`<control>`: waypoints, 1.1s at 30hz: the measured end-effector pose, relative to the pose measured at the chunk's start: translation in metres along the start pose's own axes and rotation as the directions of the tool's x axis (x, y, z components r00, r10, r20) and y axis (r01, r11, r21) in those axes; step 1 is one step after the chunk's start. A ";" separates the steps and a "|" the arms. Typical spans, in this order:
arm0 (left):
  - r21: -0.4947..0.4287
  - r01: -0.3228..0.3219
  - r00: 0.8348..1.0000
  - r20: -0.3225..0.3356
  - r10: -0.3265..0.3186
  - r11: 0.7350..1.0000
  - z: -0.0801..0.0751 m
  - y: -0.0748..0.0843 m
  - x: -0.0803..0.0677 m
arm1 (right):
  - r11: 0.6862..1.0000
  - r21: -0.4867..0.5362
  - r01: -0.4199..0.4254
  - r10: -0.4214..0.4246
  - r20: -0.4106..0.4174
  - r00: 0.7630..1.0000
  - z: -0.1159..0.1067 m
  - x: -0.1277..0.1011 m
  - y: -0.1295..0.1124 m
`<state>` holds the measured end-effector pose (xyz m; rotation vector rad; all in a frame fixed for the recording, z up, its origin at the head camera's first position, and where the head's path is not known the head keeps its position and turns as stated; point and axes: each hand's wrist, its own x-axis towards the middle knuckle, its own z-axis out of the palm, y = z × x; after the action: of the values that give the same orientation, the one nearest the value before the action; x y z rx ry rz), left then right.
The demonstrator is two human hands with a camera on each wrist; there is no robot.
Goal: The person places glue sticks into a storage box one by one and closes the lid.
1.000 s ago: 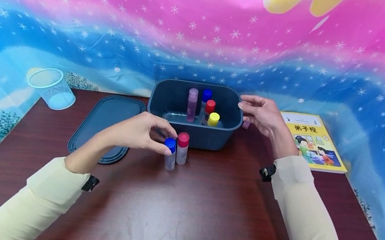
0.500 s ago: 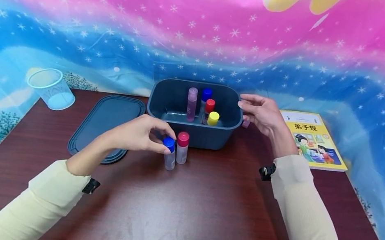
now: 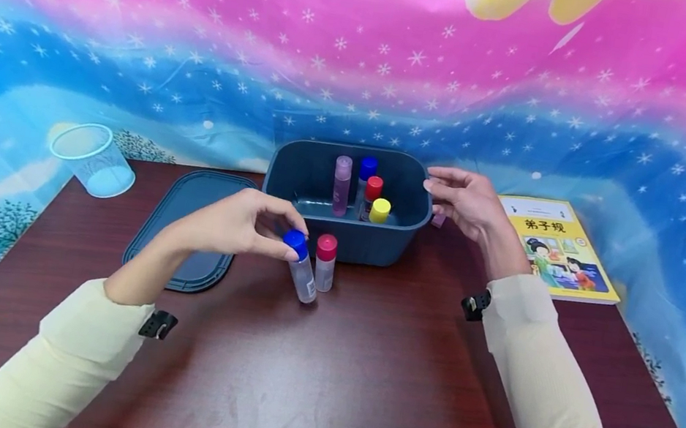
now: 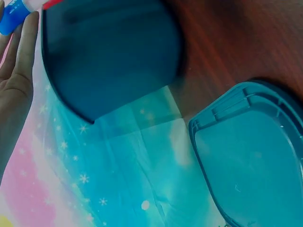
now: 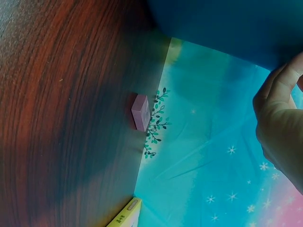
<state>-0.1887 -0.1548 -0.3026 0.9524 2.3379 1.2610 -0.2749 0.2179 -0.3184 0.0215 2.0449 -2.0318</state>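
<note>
Four capped bottles (image 3: pixel 362 187) are already stood inside the bin (image 3: pixel 294 184). A tilted blue-capped bottle (image 3: pixel 300 265), just before it, is pinched by the left hand (image 3: pixel 235 224); a pink-capped bottle (image 3: pixel 325 261) remains beside it. The bin's right rim is touched by the right hand (image 3: pixel 474 204), fingers loosely curved.

Item I am handling: blue-capped bottle (image 3: pixel 300 267), small, clear-bodied, with a round blue cap. I have it pinched at the cap by my left hand (image 3: pixel 235 224). Pose: tilted, cap leaning toward 11 o'clock, base on the table (image 3: pixel 356 393). Location: just at 9 o'clock of the pink-capped bottle (image 3: pixel 325 263), which stands upright, and at 6 o'clock of the dark blue bin (image 3: pixel 347 233).
</note>
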 end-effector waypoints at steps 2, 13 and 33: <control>-0.049 -0.002 1.000 -0.019 0.001 0.999 -0.005 0.000 -0.001 | 1.000 -0.006 0.004 -0.004 0.003 1.000 0.000 0.000 0.000; -0.359 -0.169 0.974 -0.205 0.099 0.918 -0.022 -0.019 -0.002 | 1.000 -0.007 -0.003 0.003 -0.015 1.000 -0.002 0.003 0.001; -0.552 -0.369 0.864 -0.499 0.058 0.748 -0.021 -0.019 0.015 | 1.000 -0.027 -0.011 0.011 -0.011 1.000 -0.001 0.003 0.001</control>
<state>-0.2187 -0.1644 -0.3062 0.7550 1.8395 2.3965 -0.2773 0.2186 -0.3196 0.0387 2.0737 -2.0015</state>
